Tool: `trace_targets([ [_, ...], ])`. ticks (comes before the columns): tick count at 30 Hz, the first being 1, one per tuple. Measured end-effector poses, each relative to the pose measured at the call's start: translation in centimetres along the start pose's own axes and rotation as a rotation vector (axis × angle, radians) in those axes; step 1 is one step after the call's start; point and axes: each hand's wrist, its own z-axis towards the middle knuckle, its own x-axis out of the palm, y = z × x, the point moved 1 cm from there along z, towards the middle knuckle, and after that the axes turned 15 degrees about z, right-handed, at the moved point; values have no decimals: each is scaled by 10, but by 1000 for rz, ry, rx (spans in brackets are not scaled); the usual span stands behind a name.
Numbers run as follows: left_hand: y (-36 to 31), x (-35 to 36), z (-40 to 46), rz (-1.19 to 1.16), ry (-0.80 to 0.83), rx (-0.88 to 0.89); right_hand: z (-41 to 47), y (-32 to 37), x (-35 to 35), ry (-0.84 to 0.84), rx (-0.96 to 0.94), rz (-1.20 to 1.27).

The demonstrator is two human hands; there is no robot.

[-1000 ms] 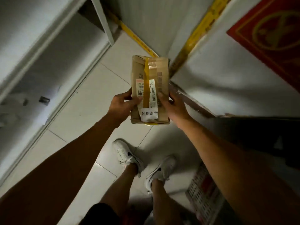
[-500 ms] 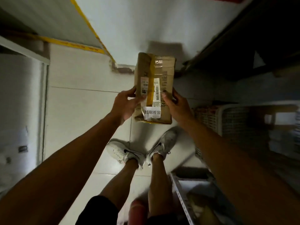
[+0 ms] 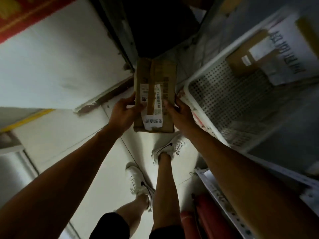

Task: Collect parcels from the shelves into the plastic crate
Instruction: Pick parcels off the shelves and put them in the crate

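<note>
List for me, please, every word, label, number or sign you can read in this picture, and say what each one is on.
"超期滞留": white slip on the cardboard parcel that the left hand and right hand hold.
Barcode label on the same parcel: print too small to read.
Large characters on the white sheet in the plastic crate: upside down and blurred, apparently beginning "超期"; the rest unreadable.
Small label on the cardboard box in the crate: unreadable.

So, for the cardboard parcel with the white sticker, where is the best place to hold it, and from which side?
Hold the cardboard parcel by its two long side edges, near the lower half, one hand from each side. It is a narrow, flat, oblong box, so the sides fit a palm. The left hand and right hand already grip it so, thumbs on the labelled face, beside the white plastic crate.
</note>
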Motion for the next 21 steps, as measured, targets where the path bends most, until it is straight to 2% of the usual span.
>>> trace_targets([
  [7,-82,47,31,109,110,164,-7,24,-60,-167,-111,278],
  [12,-138,92,54,160,123,180,-4,57,-112,-203,-179,447],
  [17,-183,143,82,268,217,278,-3,74,-166,-288,-203,472],
  [21,-193,191,104,363,220,302,3,64,-205,-385,-212,455],
])
